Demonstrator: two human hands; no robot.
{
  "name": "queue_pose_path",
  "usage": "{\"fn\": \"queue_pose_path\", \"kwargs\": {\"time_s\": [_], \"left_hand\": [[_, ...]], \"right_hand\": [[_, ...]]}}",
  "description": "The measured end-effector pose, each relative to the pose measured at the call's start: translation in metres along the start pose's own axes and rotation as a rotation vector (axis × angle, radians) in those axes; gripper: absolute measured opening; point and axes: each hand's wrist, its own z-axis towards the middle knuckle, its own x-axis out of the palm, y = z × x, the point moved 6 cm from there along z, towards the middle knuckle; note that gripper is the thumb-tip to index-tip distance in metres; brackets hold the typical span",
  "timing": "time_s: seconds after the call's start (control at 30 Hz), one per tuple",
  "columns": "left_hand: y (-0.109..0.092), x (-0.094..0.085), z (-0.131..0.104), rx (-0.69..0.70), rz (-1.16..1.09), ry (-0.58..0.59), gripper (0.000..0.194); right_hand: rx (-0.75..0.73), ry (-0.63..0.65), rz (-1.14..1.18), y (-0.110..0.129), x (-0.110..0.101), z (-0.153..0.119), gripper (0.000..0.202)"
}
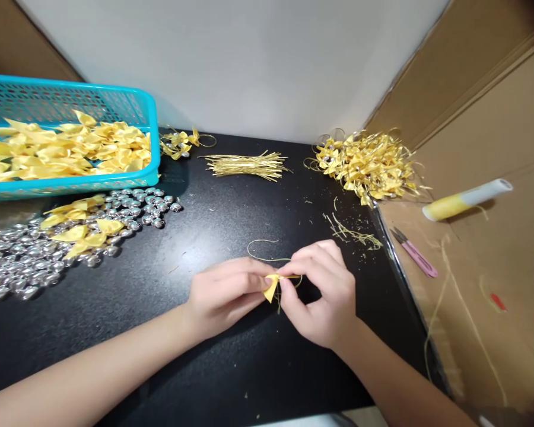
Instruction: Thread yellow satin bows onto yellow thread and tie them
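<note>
My left hand (231,290) pinches a small yellow ribbon bow (271,289) just above the black table. Close against it, my right hand (323,290) has thumb and forefinger pressed together on a thin gold cord (289,276) at the bow's right side. One loose end of the cord curls out on the table beyond my fingers, and another part loops below the right hand. Most of the bow's upper part is hidden by my left fingers.
A blue basket (153,136) of yellow bows stands at left, with silver beads (31,261) before it. Gold ties (247,166) lie at the back. Finished-looking bows (369,163) are heaped at right, near cord scraps (351,231), pink-handled snips (413,252) and a yellow-white tube (467,200).
</note>
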Motion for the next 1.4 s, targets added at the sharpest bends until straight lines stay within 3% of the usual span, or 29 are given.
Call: {"fn": "queue_pose_path", "kwargs": {"time_s": [0.37,0.5,0.7,0.97,1.13,1.27,1.4], "left_hand": [[-0.001,-0.001,0.000,-0.010,-0.015,0.001,0.010],[-0.004,-0.001,-0.001,0.044,0.058,0.014,0.015],[-0.006,0.000,0.002,0.094,0.117,0.069,0.017],[0.003,0.002,0.001,-0.026,0.156,0.166,0.019],[0.003,0.002,-0.001,0.023,0.136,0.125,0.016],[-0.001,0.001,-0.003,0.093,0.197,0.076,0.017],[0.002,0.001,-0.003,0.034,0.141,0.074,0.016]], "right_hand": [[0.032,-0.034,-0.004,0.000,-0.003,0.001,0.012],[0.040,-0.058,-0.001,-0.002,-0.008,0.003,0.012],[-0.058,0.080,-0.103,-0.001,-0.005,0.004,0.005],[-0.181,0.086,-0.233,0.006,-0.002,0.002,0.011],[-0.165,0.104,-0.252,0.003,-0.001,0.002,0.012],[-0.135,0.037,-0.229,0.000,-0.009,0.005,0.013],[-0.068,-0.010,-0.173,-0.005,-0.016,0.007,0.012]]}}
